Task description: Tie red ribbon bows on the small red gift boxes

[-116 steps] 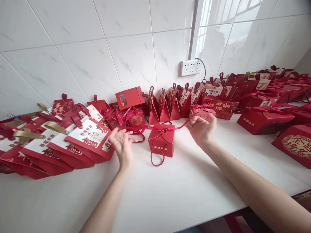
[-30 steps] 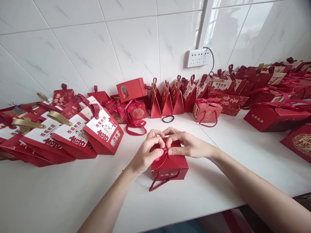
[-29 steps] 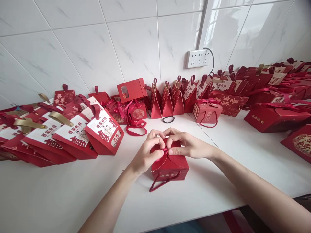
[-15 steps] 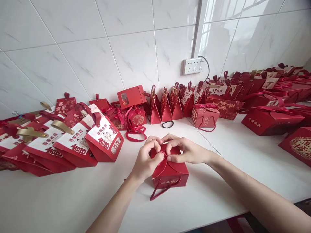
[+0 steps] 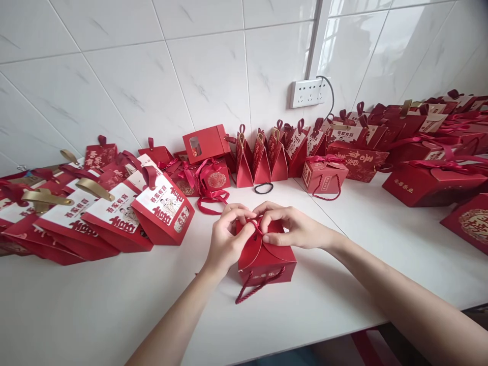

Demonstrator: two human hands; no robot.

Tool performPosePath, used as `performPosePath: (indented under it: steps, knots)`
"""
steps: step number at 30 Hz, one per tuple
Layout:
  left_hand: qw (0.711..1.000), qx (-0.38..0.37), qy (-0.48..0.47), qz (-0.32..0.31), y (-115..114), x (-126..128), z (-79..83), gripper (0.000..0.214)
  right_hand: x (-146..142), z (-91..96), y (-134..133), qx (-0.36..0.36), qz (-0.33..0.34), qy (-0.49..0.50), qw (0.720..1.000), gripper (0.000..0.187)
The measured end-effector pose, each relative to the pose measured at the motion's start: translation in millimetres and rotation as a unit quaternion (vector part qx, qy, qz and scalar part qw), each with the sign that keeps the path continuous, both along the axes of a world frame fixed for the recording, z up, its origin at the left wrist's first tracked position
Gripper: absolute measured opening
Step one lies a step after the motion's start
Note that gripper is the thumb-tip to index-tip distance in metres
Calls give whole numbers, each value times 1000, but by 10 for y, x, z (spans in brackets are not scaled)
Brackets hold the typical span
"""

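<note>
A red gift box (image 5: 267, 259) with a twisted rope handle (image 5: 260, 291) stands upright on the white table in front of me. Its curved top flaps are folded together. At the middle of the lid, both hands pinch a red ribbon (image 5: 257, 225). My left hand (image 5: 229, 239) is closed on it from the left, thumb against forefinger. From the right, my right hand (image 5: 292, 227) grips the ribbon with bent fingers. Part of the ribbon and the back of the lid are hidden behind my fingers.
Red and white gift boxes (image 5: 163, 203) crowd the left side. Upright triangular boxes (image 5: 244, 162) line the wall, with a black band (image 5: 264, 188) before them. A small red box (image 5: 325, 175) and many ribboned boxes (image 5: 430, 183) stand right. A power strip (image 5: 309, 93) is on the wall.
The view has tilted slightly, so things sit a little higher in the picture. Both hands stay at the lid's ribbon, with the fingers shifted only slightly.
</note>
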State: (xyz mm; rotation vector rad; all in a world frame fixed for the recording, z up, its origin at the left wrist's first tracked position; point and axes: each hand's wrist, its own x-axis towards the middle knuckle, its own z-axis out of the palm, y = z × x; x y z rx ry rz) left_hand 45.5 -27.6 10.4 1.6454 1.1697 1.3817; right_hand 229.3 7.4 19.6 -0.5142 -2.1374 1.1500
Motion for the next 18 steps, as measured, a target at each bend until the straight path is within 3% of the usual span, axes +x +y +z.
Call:
performPosePath:
  steps: [9, 14, 18]
  knots:
    - [1000, 15, 6, 10, -26, 20, -3, 8, 16, -1, 24, -25, 7, 17, 1000, 11]
    - [1000, 3, 2, -10, -18, 42, 7, 8, 8, 4, 15, -29, 5, -7, 1000, 6]
    - [998, -38, -24, -51, -13, 11, 27, 9, 17, -31, 35, -38, 20, -6, 999, 16]
